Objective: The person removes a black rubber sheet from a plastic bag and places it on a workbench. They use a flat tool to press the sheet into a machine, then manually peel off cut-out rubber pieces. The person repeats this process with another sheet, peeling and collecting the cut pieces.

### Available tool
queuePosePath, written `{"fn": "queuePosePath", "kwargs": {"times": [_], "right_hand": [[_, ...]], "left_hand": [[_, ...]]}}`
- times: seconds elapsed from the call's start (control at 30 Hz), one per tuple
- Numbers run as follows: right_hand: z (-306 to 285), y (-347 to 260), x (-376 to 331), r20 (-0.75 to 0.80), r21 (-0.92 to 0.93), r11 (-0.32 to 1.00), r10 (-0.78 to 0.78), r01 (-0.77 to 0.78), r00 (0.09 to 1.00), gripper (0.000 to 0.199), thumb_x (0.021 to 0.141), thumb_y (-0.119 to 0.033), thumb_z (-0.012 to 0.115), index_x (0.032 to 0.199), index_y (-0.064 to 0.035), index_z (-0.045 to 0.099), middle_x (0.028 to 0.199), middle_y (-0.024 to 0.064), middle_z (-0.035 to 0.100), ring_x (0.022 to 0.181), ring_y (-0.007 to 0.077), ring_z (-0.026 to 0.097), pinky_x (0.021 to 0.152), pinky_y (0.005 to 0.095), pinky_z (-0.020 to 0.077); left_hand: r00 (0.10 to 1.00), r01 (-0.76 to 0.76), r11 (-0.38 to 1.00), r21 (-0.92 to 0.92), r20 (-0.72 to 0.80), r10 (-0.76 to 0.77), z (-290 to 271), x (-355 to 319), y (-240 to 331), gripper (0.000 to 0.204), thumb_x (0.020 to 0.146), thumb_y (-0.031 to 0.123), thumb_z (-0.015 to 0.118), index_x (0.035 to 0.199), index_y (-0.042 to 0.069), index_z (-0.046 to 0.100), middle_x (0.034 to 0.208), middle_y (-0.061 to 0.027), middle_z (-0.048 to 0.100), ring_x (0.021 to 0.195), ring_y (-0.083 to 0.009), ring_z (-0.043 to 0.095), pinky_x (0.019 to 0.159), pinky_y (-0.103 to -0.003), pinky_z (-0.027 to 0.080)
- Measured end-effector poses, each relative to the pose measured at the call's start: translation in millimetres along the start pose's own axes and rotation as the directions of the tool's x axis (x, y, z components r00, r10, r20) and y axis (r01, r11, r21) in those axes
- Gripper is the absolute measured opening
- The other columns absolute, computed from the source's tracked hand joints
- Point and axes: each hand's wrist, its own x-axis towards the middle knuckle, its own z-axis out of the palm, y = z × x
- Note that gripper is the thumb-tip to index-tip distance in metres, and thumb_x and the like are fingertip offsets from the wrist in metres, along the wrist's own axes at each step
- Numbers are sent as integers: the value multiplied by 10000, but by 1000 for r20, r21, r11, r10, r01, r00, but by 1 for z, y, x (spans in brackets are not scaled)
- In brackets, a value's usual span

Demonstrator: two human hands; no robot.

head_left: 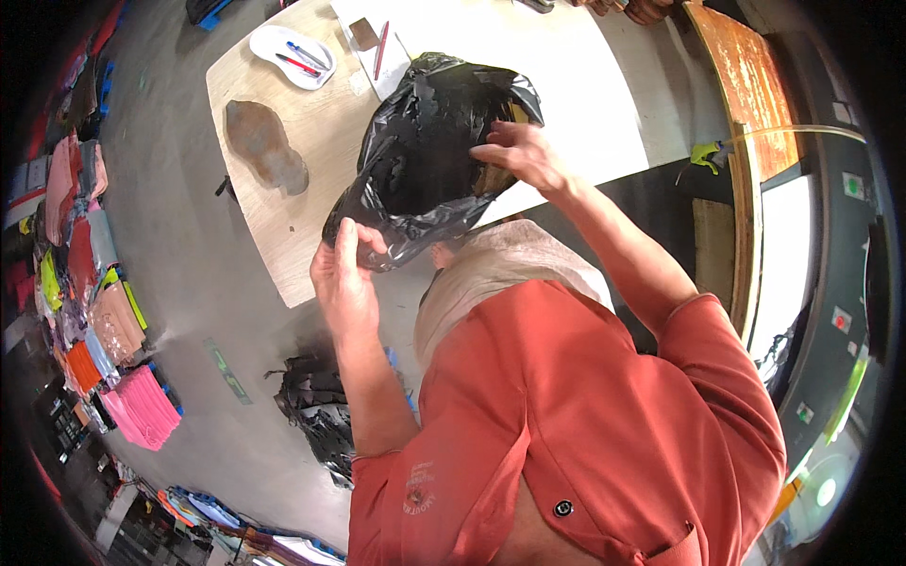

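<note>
A black plastic bag lies mouth-up at the near edge of the table, its opening spread wide. My left hand pinches the bag's near-left rim between thumb and fingers. At the right side of the mouth is my right hand, its fingers apart and reaching over the opening. Something brownish-yellow shows inside the bag beneath that hand; I cannot tell what it is. The bottom of the bag is dark.
On the pale table are a brown, irregular flat piece, a white tray holding pens, and a red pen on paper. Crumpled black plastic lies on the floor to my left. Stacks of coloured cloth stand farther left.
</note>
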Motion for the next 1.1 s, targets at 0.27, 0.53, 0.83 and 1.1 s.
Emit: {"fn": "queuePosePath", "kwargs": {"times": [0.27,0.53,0.83,1.1], "right_hand": [[-46,13,60,-416,-313,947,-200,66,887,661,920,-436,790,1408,-39,585,1282,185,657,1121,308,657,919,432,564],[-45,-9,111,-445,503,783,-127,365,887,296,1048,-222,529,1109,6,707,943,58,713,806,128,619,749,328,532],[-65,-37,120,-472,531,709,-207,464,857,245,1028,-195,589,1039,-7,746,776,-8,670,684,78,569,634,272,482],[-77,-22,108,-395,609,731,-56,307,917,275,1016,-200,593,1074,20,747,878,49,727,802,115,637,733,288,533]], "left_hand": [[936,48,758,651,-295,194,-20,20,13,273,1005,176,732,1223,15,695,1022,-59,699,896,-119,618,836,-300,508],[925,-310,694,650,374,64,81,81,-24,351,972,173,731,1275,-2,696,1298,-227,696,1199,-331,679,1010,-396,530],[931,-333,212,919,356,-82,134,143,-110,566,1064,320,405,1498,-24,518,1618,-336,363,1500,-462,382,1250,-495,325],[931,-221,631,744,353,-90,124,169,-100,617,1079,372,413,1540,-36,462,1572,-263,481,1500,-402,407,1245,-425,330]]}}
